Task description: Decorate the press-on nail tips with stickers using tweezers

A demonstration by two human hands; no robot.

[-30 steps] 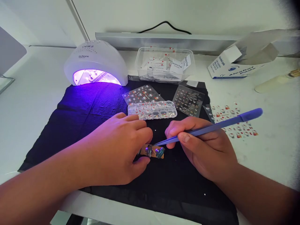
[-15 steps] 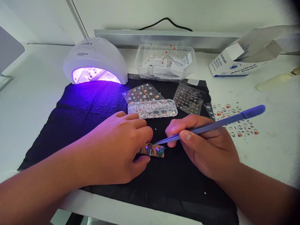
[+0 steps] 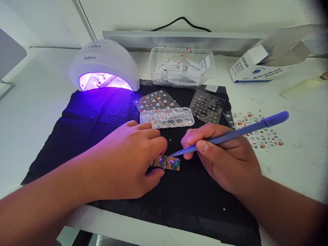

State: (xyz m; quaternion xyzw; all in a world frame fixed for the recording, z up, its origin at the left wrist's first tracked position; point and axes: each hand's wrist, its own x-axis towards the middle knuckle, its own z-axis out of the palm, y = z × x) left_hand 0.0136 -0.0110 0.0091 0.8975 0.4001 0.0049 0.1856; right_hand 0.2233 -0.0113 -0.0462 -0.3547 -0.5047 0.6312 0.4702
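My right hand [image 3: 225, 157] is closed in a pen-like grip around blue tweezers [image 3: 234, 135]. Their thin tip reaches down-left to a small tan strip [image 3: 167, 164] that carries glossy dark nail tips [image 3: 175, 164]. The tip meets or hovers just over the dark nail tip nearer my left hand; I cannot tell which. My left hand [image 3: 135, 160] has its fingers curled around the strip's left end, with the thumb along the near side. That end is hidden beneath the hand. A clear case of small gems [image 3: 176, 122] lies just beyond my fingers.
A lit nail lamp [image 3: 105, 65] stands back left on the black cloth's [image 3: 205, 208] edge. Behind lie sticker sheets [image 3: 207, 106], a plastic tub of alcohol pads [image 3: 180, 82] and an opened carton [image 3: 256, 70]. More stickers [image 3: 265, 136] lie at right on the white table [image 3: 287, 167].
Both hands, the tweezers and the strip keep almost the same positions. The view has shifted very slightly.
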